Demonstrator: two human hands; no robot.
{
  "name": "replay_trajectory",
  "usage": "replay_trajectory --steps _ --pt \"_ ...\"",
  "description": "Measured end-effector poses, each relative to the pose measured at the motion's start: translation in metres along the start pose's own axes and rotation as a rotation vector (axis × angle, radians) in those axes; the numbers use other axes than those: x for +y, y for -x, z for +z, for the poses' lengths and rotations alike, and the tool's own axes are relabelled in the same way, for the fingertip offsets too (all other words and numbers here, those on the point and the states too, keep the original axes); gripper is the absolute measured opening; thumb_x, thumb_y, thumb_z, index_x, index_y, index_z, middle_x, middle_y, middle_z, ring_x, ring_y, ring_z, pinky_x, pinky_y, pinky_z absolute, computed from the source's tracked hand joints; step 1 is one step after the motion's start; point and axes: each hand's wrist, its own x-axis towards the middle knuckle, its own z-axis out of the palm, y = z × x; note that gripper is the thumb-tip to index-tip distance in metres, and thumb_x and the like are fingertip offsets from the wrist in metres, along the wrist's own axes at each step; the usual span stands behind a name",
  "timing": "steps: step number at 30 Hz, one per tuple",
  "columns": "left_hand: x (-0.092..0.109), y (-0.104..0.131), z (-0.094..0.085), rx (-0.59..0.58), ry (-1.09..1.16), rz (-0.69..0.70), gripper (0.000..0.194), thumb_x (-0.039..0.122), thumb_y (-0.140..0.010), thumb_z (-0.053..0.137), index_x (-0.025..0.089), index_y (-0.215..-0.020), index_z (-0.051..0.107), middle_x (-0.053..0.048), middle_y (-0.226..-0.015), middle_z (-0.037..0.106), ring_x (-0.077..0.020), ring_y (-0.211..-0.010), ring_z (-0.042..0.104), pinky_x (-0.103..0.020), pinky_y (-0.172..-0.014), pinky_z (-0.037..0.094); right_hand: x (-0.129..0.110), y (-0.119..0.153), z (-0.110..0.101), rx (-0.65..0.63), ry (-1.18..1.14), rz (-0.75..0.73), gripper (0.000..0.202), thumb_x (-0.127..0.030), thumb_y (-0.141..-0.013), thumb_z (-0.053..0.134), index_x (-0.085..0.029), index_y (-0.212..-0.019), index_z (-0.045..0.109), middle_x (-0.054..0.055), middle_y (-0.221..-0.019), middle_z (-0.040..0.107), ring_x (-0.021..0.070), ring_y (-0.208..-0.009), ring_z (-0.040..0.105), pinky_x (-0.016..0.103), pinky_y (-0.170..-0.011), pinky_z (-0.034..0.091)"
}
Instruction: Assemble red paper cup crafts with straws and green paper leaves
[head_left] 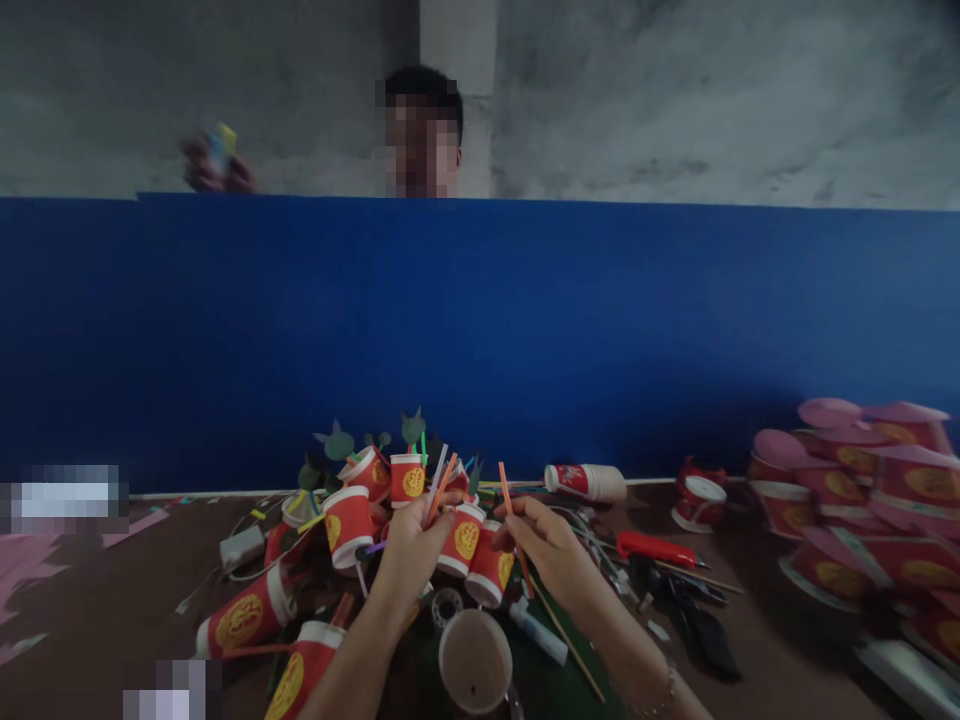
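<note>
1 orange straw [504, 485], pinched in the right hand [538, 540] between thumb and fingers. Its long axis is steep, the upper end tipped slightly toward the left hand [416, 530]; what appears to be its lower part passes below the fingers.

The left hand is closed on a straw bundle [442, 487] containing 1 pale straw [438, 472] and at least 1 orange one. The bundle leans toward the right hand, so the 2 axes converge upward. The single straw lies to the right of the bundle, level with it and well apart; the right hand is the nearer to it. The lower ends of the bundle are hidden by the left hand.

Between the hands, 2 red cups [459, 545] [491, 568] lie tilted. Nearer the wearer, between the forearms, stands an open pale cup [478, 655], with a tape roll [435, 608] just beyond it. Below the right hand, a glue tube [541, 635] and a thin stick [568, 640] slant across the worktop [150, 580]. Beyond both hands rises a blue panel [480, 320].
</note>
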Motion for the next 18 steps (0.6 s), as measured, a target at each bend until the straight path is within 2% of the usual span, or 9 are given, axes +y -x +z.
replay_trajectory --steps 3,6,11,13,15,18 --pt "-0.005 -0.002 0.000 -0.007 -0.002 -0.025 0.024 0.022 -0.065 0.070 0.012 -0.086 0.072 -0.010 -0.091 0.073 -0.0237 -0.085 0.067 -0.029 -0.072 0.050 -0.002 0.001 0.001 0.023 -0.051 0.035 0.022 -0.038 -0.070 0.068 -0.017 -0.078 0.067 0.001 -0.067 0.068 0.0164 -0.064 0.059 0.026 -0.060 0.045" --pt "-0.003 -0.001 0.000 -0.041 -0.013 -0.046 0.027 0.023 -0.066 0.070 0.013 -0.091 0.072 -0.009 -0.086 0.073 -0.0221 -0.081 0.067 -0.029 -0.071 0.050 0.000 0.001 0.001 0.018 -0.137 0.063 0.026 -0.040 -0.067 0.072 -0.017 -0.080 0.070 0.002 -0.074 0.070 0.0172 -0.069 0.061 0.027 -0.064 0.046" --pt "0.006 0.006 0.004 -0.012 0.047 -0.068 0.033 0.032 -0.066 0.073 0.016 -0.094 0.070 0.000 -0.064 0.064 -0.0148 -0.058 0.058 -0.022 -0.053 0.042 0.005 -0.001 -0.001 0.029 -0.148 0.095 0.030 -0.040 -0.066 0.074 -0.017 -0.085 0.072 0.001 -0.069 0.067 0.0153 -0.063 0.057 0.025 -0.059 0.043" --pt "0.010 0.009 0.007 -0.007 0.059 -0.101 0.033 0.040 -0.067 0.072 0.016 -0.091 0.070 0.003 -0.057 0.056 -0.0087 -0.045 0.046 -0.019 -0.042 0.031 0.007 -0.002 -0.001 0.052 -0.130 0.070 0.029 -0.039 -0.066 0.074 -0.017 -0.084 0.072 0.000 -0.066 0.065 0.0136 -0.059 0.054 0.024 -0.056 0.041" --pt "0.012 0.012 0.008 -0.038 0.082 -0.161 0.036 0.045 -0.068 0.069 0.016 -0.089 0.068 0.006 -0.055 0.051 -0.0041 -0.038 0.034 -0.017 -0.038 0.019 0.008 -0.002 0.000 0.083 -0.155 0.021 0.028 -0.040 -0.067 0.073 -0.017 -0.083 0.071 0.001 -0.068 0.065 0.0137 -0.061 0.054 0.024 -0.057 0.041" --pt "0.014 0.014 0.009 -0.077 0.141 -0.243 0.038 0.047 -0.067 0.069 0.016 -0.089 0.065 0.006 -0.058 0.051 -0.0018 -0.037 0.031 -0.016 -0.038 0.013 0.008 0.000 0.001 0.181 -0.134 -0.149 0.025 -0.040 -0.072 0.070 -0.019 -0.084 0.069 0.003 -0.078 0.067 0.0162 -0.068 0.057 0.026 -0.063 0.044"
